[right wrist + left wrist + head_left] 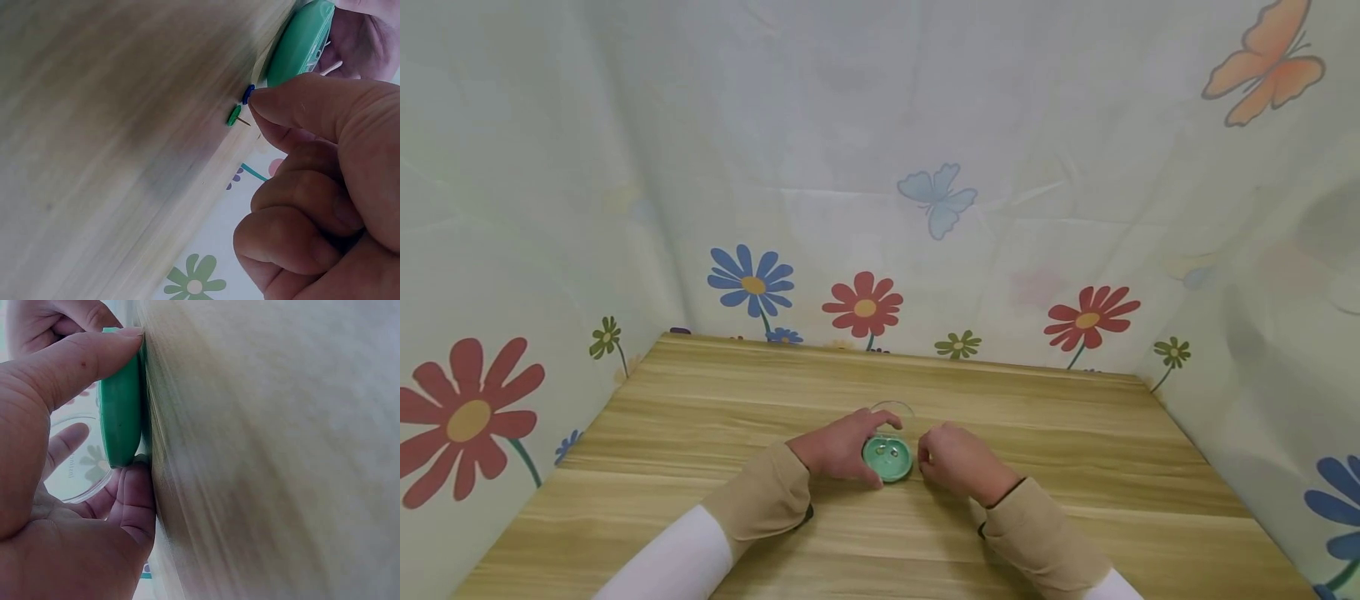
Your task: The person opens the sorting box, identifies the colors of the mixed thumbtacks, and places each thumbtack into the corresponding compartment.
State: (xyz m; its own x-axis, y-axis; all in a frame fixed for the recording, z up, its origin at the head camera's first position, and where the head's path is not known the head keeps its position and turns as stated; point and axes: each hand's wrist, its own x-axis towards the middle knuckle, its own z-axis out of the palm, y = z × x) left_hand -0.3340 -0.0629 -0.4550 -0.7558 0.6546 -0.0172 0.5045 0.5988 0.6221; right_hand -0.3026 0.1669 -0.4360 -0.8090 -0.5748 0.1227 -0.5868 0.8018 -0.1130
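Note:
A small round green case (887,473) stands on the table with its clear lid (75,465) raised at the back. My left hand (841,447) grips it, thumb on the near side and fingers on the far side. Inside lie a few small shiny bits, too small to make out. Just right of the case, my right hand (961,460) is low over the tabletop. In the right wrist view, its thumb and forefinger pinch a blue thumbtack (248,94). Beside it a green thumbtack (234,115) lies on the table, its pin sticking out sideways.
The wood-grain table (760,392) reaches back to a pale curtain (820,133) printed with flowers and butterflies. This curtain also hangs along the left and right sides.

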